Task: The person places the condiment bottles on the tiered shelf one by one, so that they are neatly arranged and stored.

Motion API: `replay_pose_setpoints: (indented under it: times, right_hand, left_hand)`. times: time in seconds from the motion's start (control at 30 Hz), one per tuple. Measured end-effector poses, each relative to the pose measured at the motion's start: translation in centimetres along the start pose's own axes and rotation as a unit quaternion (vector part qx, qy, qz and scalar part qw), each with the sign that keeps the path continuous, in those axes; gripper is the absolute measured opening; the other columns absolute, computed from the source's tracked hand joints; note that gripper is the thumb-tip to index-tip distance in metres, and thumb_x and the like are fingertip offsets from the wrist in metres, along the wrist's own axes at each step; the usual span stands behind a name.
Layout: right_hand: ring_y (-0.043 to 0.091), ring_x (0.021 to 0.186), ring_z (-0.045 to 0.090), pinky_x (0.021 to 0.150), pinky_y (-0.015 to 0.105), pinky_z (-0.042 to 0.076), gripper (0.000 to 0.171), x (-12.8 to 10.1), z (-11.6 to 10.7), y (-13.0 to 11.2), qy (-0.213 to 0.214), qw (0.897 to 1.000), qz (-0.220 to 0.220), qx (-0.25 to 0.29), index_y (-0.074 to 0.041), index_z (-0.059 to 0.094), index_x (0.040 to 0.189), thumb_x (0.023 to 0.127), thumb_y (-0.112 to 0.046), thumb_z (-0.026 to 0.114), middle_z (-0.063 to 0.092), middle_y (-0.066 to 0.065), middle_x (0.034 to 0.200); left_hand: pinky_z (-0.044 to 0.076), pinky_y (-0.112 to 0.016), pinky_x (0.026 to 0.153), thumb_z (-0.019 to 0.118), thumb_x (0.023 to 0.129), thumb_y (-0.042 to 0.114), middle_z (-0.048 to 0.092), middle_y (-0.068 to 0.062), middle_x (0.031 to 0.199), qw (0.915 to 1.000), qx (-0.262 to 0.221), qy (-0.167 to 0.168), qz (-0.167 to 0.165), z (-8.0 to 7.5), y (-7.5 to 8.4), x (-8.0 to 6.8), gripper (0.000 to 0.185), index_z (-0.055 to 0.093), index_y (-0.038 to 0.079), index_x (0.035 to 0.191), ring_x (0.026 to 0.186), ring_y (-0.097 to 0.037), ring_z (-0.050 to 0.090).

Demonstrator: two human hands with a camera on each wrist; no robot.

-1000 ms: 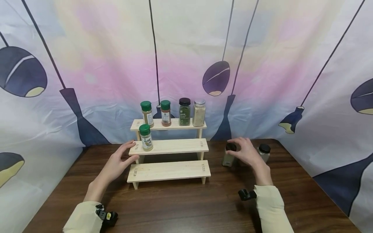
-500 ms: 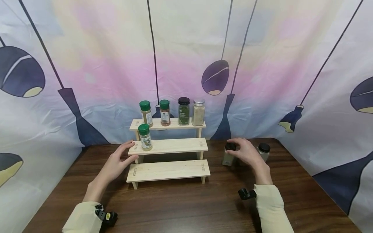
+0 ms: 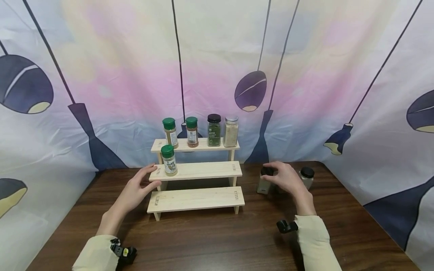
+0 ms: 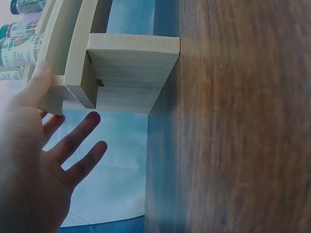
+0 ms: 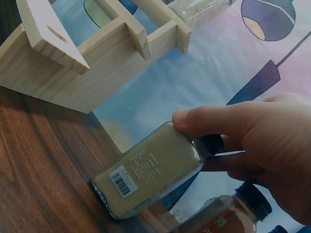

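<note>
My right hand (image 3: 286,178) grips a square glass spice jar (image 5: 150,170) of beige powder around its black-lidded neck. A barcode shows on the jar's side. It stands at or close above the table, right of a three-tier wooden rack (image 3: 196,199). My left hand (image 3: 135,192) rests at the left end of the rack's middle tier, thumb against the wood and the other fingers loosely spread, as the left wrist view shows. A green-capped spice jar (image 3: 169,165) stands on that tier near this hand.
On the top tier stand two green-capped jars, a black-lidded jar (image 3: 214,131) of green herbs and a silver-lidded jar (image 3: 231,131). A black-lidded jar (image 3: 307,177) is behind my right hand. An orange-brown jar (image 5: 223,216) shows in the right wrist view. Patterned cloth hangs behind the table.
My right hand and the jar it grips have shifted slightly left. The left hand and the rack stay put.
</note>
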State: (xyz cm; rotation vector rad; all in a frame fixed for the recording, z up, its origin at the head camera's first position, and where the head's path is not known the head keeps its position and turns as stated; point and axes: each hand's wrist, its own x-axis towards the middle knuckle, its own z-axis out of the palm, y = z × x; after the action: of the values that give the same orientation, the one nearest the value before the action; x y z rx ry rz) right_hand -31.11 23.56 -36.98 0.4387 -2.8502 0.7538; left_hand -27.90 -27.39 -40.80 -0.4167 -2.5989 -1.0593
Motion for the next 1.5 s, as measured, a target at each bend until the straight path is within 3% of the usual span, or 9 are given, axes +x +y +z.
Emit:
replay_pose_setpoints:
  times: [0.13, 0.27, 0.57, 0.97, 1.33, 1.5]
  right_hand:
    - [0.037, 0.121, 0.059, 0.093, 0.054, 0.052, 0.054, 0.0, -0.1, -0.3, 0.013, 1.0, -0.009, 0.007, -0.012, 0.063, 0.135, 0.089, -0.038, 0.075, 0.06, 0.017, 0.136]
    - [0.037, 0.121, 0.059, 0.093, 0.055, 0.052, 0.053, 0.0, -0.2, -0.6, 0.026, 0.999, -0.019, 0.017, -0.011, 0.063, 0.135, 0.089, -0.036, 0.076, 0.06, 0.018, 0.137]
    - [0.039, 0.129, 0.053, 0.098, 0.058, 0.049, 0.055, 0.2, -0.5, -1.4, 0.026, 0.999, -0.028, 0.028, -0.01, 0.061, 0.137, 0.09, -0.037, 0.074, 0.058, 0.018, 0.139]
    - [0.037, 0.128, 0.055, 0.1, 0.057, 0.049, 0.055, 0.1, -1.3, -3.0, 0.07, 0.996, -0.048, 0.024, -0.012, 0.064, 0.134, 0.087, -0.038, 0.077, 0.061, 0.016, 0.137]
    - [0.033, 0.115, 0.063, 0.085, 0.049, 0.057, 0.051, -0.3, -1.5, -4.2, 0.121, 0.989, -0.078, 0.038, -0.012, 0.067, 0.13, 0.087, -0.036, 0.078, 0.066, 0.014, 0.126]
    - [0.03, 0.106, 0.066, 0.081, 0.047, 0.059, 0.047, -0.5, -1.7, -5.1, 0.134, 0.985, -0.099, 0.035, -0.01, 0.069, 0.127, 0.086, -0.031, 0.079, 0.068, 0.012, 0.119]
  left_hand:
    - [0.052, -0.051, 0.092, 0.064, 0.097, 0.04, 0.035, -0.012, 0.159, 1.0, 0.005, -0.001, 0.0, 0.1, -0.1, 0.0, 0.063, 0.043, 0.012, 0.15, 0.129, -0.038, 0.052]
    - [0.054, -0.047, 0.089, 0.063, 0.097, 0.041, 0.035, -0.012, 0.16, 1.0, 0.004, -0.003, -0.002, 0.1, -0.2, -0.1, 0.063, 0.043, 0.013, 0.15, 0.123, -0.035, 0.057]
    - [0.054, -0.048, 0.091, 0.064, 0.097, 0.041, 0.035, -0.012, 0.16, 1.0, 0.005, 0.0, -0.002, -0.1, -0.1, -0.3, 0.064, 0.043, 0.013, 0.15, 0.129, -0.037, 0.053]
    - [0.052, -0.053, 0.093, 0.063, 0.097, 0.042, 0.033, -0.011, 0.161, 0.9999, -0.003, -0.007, -0.009, -0.3, -0.1, -0.2, 0.065, 0.041, 0.014, 0.151, 0.131, -0.039, 0.051]
    - [0.051, -0.056, 0.095, 0.063, 0.097, 0.042, 0.032, -0.013, 0.161, 0.9999, -0.008, -0.009, -0.011, -0.2, -0.1, -0.2, 0.065, 0.041, 0.014, 0.152, 0.133, -0.041, 0.048]
    - [0.053, -0.054, 0.092, 0.063, 0.097, 0.043, 0.031, -0.012, 0.161, 0.9997, -0.013, -0.015, -0.013, 0.0, -0.1, 0.0, 0.066, 0.04, 0.014, 0.152, 0.128, -0.039, 0.053]
